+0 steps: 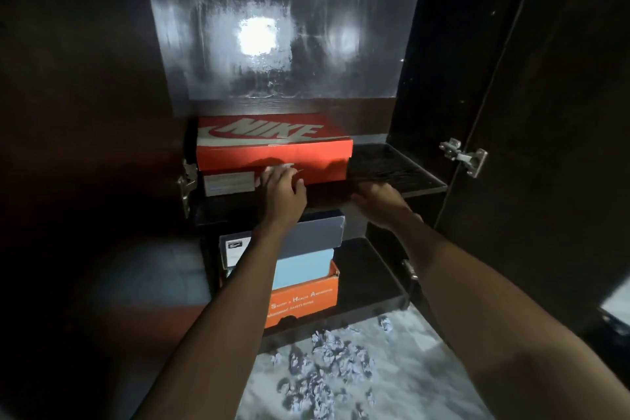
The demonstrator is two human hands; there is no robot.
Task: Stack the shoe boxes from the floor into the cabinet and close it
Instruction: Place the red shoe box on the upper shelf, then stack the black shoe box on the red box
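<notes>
Boxes were shelved: the left hand point(283, 187) pressed straight fingers against the red box point(272, 147); the right hand's point(378, 196) fingers couldn't be made out; the cabinet door point(545, 147) stood open.
</notes>
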